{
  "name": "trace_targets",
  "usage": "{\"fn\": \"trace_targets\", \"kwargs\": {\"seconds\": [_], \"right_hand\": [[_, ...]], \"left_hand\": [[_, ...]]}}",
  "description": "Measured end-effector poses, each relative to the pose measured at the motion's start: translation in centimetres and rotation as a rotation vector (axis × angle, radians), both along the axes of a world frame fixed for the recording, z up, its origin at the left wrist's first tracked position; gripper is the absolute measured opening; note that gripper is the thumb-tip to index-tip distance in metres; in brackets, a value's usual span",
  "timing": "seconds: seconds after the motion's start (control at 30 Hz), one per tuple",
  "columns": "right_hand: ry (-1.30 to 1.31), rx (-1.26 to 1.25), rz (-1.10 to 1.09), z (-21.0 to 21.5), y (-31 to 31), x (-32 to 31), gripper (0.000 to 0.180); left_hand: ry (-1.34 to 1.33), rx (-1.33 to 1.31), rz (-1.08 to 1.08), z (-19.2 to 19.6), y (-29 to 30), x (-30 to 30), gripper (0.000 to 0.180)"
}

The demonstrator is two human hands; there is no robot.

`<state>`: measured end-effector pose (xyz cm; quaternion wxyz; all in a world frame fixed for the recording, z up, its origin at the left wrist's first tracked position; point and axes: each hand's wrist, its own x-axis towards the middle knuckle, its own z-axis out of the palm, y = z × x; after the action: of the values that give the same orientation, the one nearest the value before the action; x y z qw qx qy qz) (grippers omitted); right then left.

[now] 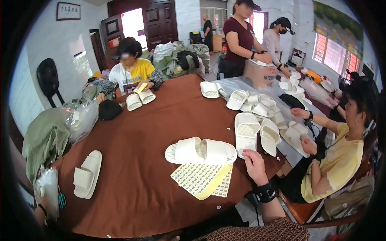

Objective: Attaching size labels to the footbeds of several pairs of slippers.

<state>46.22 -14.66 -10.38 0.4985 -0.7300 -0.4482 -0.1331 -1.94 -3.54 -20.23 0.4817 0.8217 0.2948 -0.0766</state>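
Note:
My right hand, a black band at its wrist, has its fingers curled against the heel of a cream slipper with a quilted insole. Close by on the right lies another slipper. To the left, two slippers lie toe to toe beside yellow sheets of small round stickers. My left hand is at the lower left edge among clear plastic bags; its fingers are hidden. Teal-handled scissors lie beside the bags. A single slipper lies on the brown cloth nearby.
A heap of slippers lies at the right. A seated person in yellow works there. Across the table another person handles a yellow sheet near two slippers and a black cap. Standing people work by a cardboard box.

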Motion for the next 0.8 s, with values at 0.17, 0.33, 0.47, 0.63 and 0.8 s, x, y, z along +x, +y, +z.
{"fn": "trace_targets", "kwargs": {"seconds": [0.17,0.33,0.47,0.63,0.8], "right_hand": [[0.016,0.008,0.008,-0.1,0.1,0.1,0.01],[0.025,0.01,0.011,-0.2,0.1,0.0,0.01],[0.025,0.017,0.024,-0.2,0.0,0.1,0.01],[0.039,-0.017,0.038,-0.1,0.1,0.1,0.011],[0.068,-0.04,0.004,-0.4,0.0,0.2,0.013]], "left_hand": [[-0.188,-0.525,-0.006,4.8,-2.5,-2.2,0.057],[-0.281,-0.766,0.144,7.1,-4.1,-0.4,0.058],[-0.236,-0.584,0.137,6.3,-4.5,1.2,0.053],[-0.183,-0.362,0.136,4.8,-4.6,1.4,0.047],[-0.096,-0.206,0.066,4.7,-3.2,0.9,0.042]]}}
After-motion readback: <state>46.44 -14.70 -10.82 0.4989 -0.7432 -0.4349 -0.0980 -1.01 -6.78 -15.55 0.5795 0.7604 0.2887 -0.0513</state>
